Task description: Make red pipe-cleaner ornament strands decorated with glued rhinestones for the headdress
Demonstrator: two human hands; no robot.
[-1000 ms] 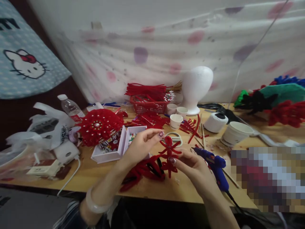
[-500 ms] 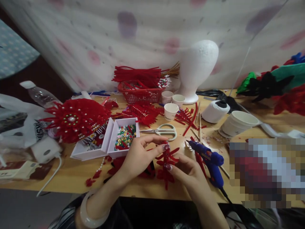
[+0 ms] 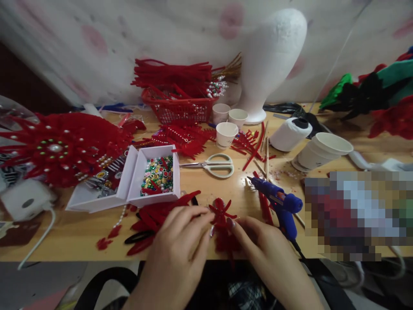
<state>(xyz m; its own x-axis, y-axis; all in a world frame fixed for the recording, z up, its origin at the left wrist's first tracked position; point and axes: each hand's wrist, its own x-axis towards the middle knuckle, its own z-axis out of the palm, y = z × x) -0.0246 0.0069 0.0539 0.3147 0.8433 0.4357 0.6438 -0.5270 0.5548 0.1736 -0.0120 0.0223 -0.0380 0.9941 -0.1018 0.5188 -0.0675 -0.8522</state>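
A red fuzzy flower piece [image 3: 222,215] lies between my hands near the table's front edge. My left hand [image 3: 183,241] has its fingers closed at the piece's left side. From the right, my right hand [image 3: 261,241] pinches the piece between thumb and fingers. More red petals [image 3: 158,215] with a black band lie left of my left hand. A white box of coloured beads [image 3: 158,176] stands behind them. Scissors [image 3: 219,165] with pale handles lie beyond the flower piece. To the right is a blue glue gun [image 3: 277,198].
A red basket [image 3: 183,110], paper cups [image 3: 226,134] and a white foam head [image 3: 271,60] stand at the back. A thread cone [image 3: 290,133] and stacked cups [image 3: 322,150] are at right. A large red flower ornament [image 3: 54,148] and white adapter [image 3: 29,200] are at left.
The view has moved closer and tilted down. Both hands are lower in the picture with the red piece, and my left hand has shifted from its top to its left side.
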